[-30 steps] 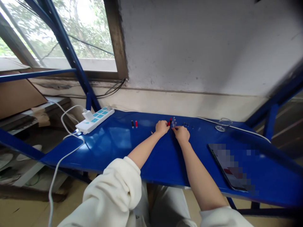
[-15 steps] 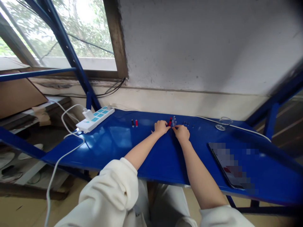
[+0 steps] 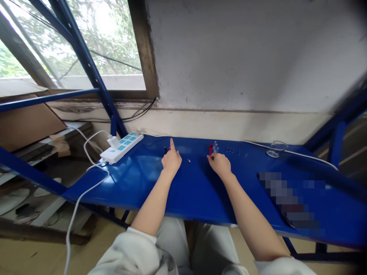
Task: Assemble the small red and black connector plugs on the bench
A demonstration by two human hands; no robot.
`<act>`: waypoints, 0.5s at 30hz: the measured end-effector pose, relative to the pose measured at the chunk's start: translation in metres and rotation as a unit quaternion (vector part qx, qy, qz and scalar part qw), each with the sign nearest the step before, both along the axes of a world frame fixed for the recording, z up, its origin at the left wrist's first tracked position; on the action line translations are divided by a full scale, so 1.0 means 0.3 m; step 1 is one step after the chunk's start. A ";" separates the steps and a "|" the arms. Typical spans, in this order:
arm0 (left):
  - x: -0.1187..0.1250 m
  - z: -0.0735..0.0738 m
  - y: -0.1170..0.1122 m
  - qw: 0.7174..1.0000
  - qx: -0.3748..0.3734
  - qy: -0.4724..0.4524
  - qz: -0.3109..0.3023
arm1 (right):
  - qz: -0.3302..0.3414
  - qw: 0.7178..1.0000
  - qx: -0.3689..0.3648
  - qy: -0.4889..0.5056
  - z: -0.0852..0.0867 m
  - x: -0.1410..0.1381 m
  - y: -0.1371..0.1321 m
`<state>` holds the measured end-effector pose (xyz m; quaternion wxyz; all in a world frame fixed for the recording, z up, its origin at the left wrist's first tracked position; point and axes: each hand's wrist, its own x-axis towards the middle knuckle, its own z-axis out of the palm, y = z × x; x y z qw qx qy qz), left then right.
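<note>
My left hand (image 3: 171, 161) is over the left part of the blue table, index finger stretched out and thumb apart. It is at a small black cylinder (image 3: 165, 150) and a small red cylinder (image 3: 169, 148), partly covering the red one; whether it touches them I cannot tell. My right hand (image 3: 220, 164) rests low over the table with thumb and fingers pinched together. What they hold, if anything, is too small to make out. Just beyond its fingertips stand red pieces (image 3: 210, 148) and clear tube-like pieces (image 3: 215, 147).
Several tiny clear parts (image 3: 229, 149) lie right of the clear pieces. A small pinkish bit (image 3: 189, 160) lies between my hands. Around them are a white power strip (image 3: 122, 148), a clear round container (image 3: 273, 153), a blurred-out flat device (image 3: 282, 202) and the blue table (image 3: 195, 191).
My left hand has moved left, away from the red and clear pieces, to the black and red cylinders, with its index finger now extended. My right hand stays near the pieces.
</note>
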<state>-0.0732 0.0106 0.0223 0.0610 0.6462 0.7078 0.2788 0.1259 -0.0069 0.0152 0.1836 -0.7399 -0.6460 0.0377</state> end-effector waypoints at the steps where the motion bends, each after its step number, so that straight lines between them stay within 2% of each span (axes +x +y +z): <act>1: -0.010 -0.003 0.004 1.000 -0.010 0.004 0.012 | 0.009 1.000 0.004 0.003 -0.001 -0.004 -0.001; 4: -0.029 -0.010 0.014 0.999 -0.042 0.006 0.028 | 0.026 1.000 0.014 0.009 -0.004 -0.009 -0.004; 7: -0.041 -0.019 0.023 0.999 -0.039 -0.003 0.026 | 0.035 0.999 0.024 0.015 -0.007 -0.011 -0.007; 9: -0.041 -0.028 0.032 1.000 -0.011 -0.026 0.002 | 0.040 0.998 0.030 0.024 -0.010 -0.014 -0.008; 11: -0.026 -0.038 0.041 0.994 0.026 -0.091 -0.050 | 0.051 0.997 0.042 0.048 -0.013 -0.020 -0.007; 13: 0.006 -0.048 0.044 0.970 0.049 -0.208 -0.119 | 0.068 0.992 0.057 0.094 -0.016 -0.029 -0.005; 15: 0.049 -0.054 0.038 0.920 0.038 -0.343 -0.187 | 0.077 0.983 0.064 0.154 -0.019 -0.042 -0.002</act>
